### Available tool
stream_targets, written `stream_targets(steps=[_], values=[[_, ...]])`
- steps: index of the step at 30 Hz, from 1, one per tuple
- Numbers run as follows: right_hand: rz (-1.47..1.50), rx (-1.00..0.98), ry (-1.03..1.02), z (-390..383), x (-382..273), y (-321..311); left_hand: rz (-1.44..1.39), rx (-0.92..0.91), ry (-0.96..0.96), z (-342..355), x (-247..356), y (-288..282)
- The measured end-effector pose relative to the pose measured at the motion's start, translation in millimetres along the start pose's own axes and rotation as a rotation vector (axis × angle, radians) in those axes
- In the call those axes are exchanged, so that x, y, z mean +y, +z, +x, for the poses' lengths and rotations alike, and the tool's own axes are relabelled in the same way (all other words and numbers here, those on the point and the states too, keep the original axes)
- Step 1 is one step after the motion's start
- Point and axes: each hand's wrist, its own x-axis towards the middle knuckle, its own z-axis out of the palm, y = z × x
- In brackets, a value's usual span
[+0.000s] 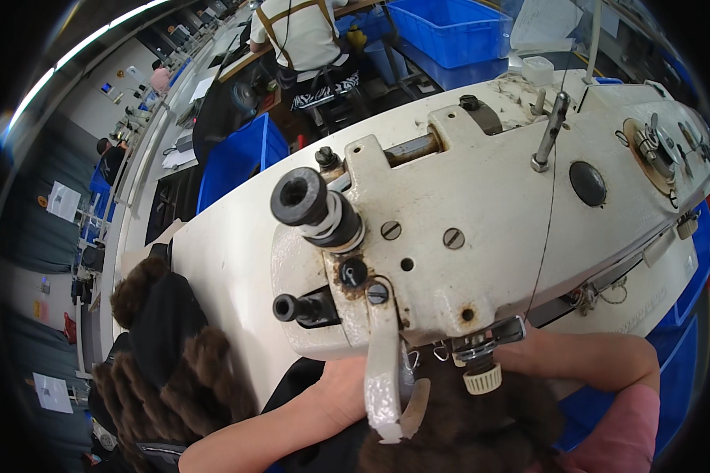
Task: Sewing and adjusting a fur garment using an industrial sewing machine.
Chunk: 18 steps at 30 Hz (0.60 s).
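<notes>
A cream-coloured industrial sewing machine (489, 197) fills the middle of the view, its head hanging over both of my hands. My left hand (342, 385) reaches in from the lower left, and its fingers vanish beneath the machine head. On the other side my right hand (528, 347) shows only around the wrist; the machine hides its fingers too. Brown fur with black cloth (481, 418) lies under the head between my forearms. Black fabric touches my left wrist. What either hand grips is hidden. A dark thread (545, 236) runs down over the machine's body.
A heap of brown fur and black cloth (170, 355) sits at the table's left. Blue bins stand beyond the table (241, 162), at the back (450, 31) and below right (670, 386). Another person (296, 39) sits ahead, back turned. A metal thread post (551, 130) rises from the machine.
</notes>
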Motion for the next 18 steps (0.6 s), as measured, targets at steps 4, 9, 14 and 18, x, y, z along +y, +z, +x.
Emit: stream_targets(steps=[4,9,14,18], values=[[0.617,-0.245,0.478,8.7,-13.3,-30.4,-0.032,-0.097,0.015,-5.7,-16.5,2.6],[0.369,-0.031,-0.147,9.5,-42.6,-58.8,-0.345,-0.086,0.183,0.9,-7.7,-20.2],[-0.06,-0.013,-0.38,-8.4,-60.5,-39.0,0.132,-0.06,-0.097,-16.9,-28.0,4.1],[-0.068,0.07,-0.309,-15.2,-63.4,-27.7,0.082,0.022,-0.209,-23.4,-42.7,20.4]])
